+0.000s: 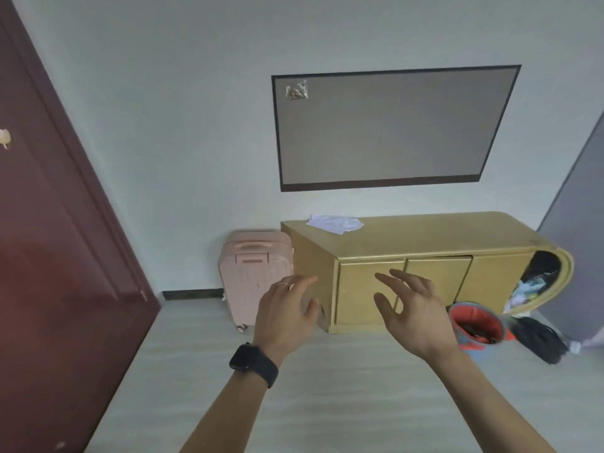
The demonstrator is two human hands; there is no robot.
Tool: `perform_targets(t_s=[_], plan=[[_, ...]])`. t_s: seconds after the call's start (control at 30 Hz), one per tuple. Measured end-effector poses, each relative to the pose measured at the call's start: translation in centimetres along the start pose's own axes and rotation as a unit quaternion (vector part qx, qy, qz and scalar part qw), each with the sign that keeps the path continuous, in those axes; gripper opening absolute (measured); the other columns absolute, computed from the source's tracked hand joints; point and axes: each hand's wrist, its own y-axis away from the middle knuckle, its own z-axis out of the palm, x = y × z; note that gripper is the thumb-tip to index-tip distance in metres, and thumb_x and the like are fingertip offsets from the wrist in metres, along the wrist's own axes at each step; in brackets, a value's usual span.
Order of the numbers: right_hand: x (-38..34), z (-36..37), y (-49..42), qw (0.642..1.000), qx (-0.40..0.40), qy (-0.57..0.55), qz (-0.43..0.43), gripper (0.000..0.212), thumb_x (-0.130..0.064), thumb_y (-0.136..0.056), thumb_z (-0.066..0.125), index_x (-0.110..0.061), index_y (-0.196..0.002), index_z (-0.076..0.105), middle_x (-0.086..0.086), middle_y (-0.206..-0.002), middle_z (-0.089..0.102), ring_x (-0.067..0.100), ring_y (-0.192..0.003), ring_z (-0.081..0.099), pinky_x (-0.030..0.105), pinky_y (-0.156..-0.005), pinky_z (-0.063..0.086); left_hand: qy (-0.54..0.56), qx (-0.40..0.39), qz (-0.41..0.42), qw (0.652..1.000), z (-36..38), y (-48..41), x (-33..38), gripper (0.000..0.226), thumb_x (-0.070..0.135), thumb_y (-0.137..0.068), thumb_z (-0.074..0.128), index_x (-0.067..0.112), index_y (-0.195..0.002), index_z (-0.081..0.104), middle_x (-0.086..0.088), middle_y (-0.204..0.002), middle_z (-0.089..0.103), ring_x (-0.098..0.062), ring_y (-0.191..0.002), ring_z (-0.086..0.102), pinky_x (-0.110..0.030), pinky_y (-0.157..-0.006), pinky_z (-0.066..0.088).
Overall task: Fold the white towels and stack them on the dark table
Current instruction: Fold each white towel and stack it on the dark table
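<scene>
The left hand (pixel 287 312) and right hand (pixel 411 312) hover empty, fingers loosely spread, before the yellow cabinet (pixel 441 233), with a crumpled white towel (pixel 335 223) lying on its far left corner.

You face a yellow cabinet (pixel 425 238); pink suitcase (pixel 253 279) just beside its left end, red bucket (pixel 478 325) near its right.

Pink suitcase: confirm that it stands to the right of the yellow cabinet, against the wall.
Wrong side. The pink suitcase stands to the left of the yellow cabinet, not the right; it is against the wall, as the head view shows.
</scene>
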Motion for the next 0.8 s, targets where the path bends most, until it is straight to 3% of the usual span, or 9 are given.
perform_targets(t_s=[0.2, 0.47, 0.6, 0.8], plan=[[5.8, 4.0, -12.9, 0.999, -0.035, 0.02, 0.034, 0.042, -0.044, -0.094, 0.061, -0.038, -0.136, 0.059, -0.008, -0.145, 0.053, 0.023, -0.135, 0.038, 0.046, -0.104, 0.044, 0.02, -0.027, 0.0, 0.999, 6.9, -14.5, -2.2, 0.041, 0.025, -0.094, 0.058, 0.026, -0.135, 0.058, 0.001, -0.133, 0.062, -0.022, -0.121, 0.056, -0.037, -0.1, 0.046], [16.1, 9.2, -28.2, 0.995, -0.038, 0.024, 0.086, 0.039, -0.041, -0.092, 0.066, -0.036, -0.131, 0.064, -0.004, -0.139, 0.059, 0.026, -0.13, 0.045, 0.047, -0.1, 0.048, 0.008, -0.103, -0.003, 0.995, 18.6, -34.2, -3.3, 0.043, 0.033, -0.094, 0.054, 0.029, -0.136, 0.055, 0.002, -0.132, 0.061, -0.022, -0.121, 0.055, -0.039, -0.098, 0.047], [19.0, 11.3, -31.7, 0.994, -0.047, 0.026, 0.093, 0.038, -0.04, -0.092, 0.067, -0.036, -0.13, 0.064, -0.004, -0.137, 0.06, 0.026, -0.129, 0.048, 0.046, -0.099, 0.048, 0.002, -0.126, -0.012, 0.992, 22.3, -38.5, -4.1, 0.044, 0.037, -0.094, 0.05, 0.032, -0.138, 0.051, 0.005, -0.138, 0.057, -0.019, -0.127, 0.05, -0.039, -0.104, 0.043], [26.5, 17.8, -43.2, 0.991, -0.104, -0.006, 0.086, 0.039, -0.039, -0.092, 0.066, -0.035, -0.131, 0.064, -0.005, -0.138, 0.06, 0.024, -0.132, 0.047, 0.044, -0.102, 0.047, -0.005, -0.167, -0.089, 0.982, 30.9, -49.6, -6.3, 0.046, 0.038, -0.096, 0.048, 0.035, -0.141, 0.047, 0.004, -0.145, 0.05, -0.019, -0.133, 0.044, -0.041, -0.109, 0.038]])
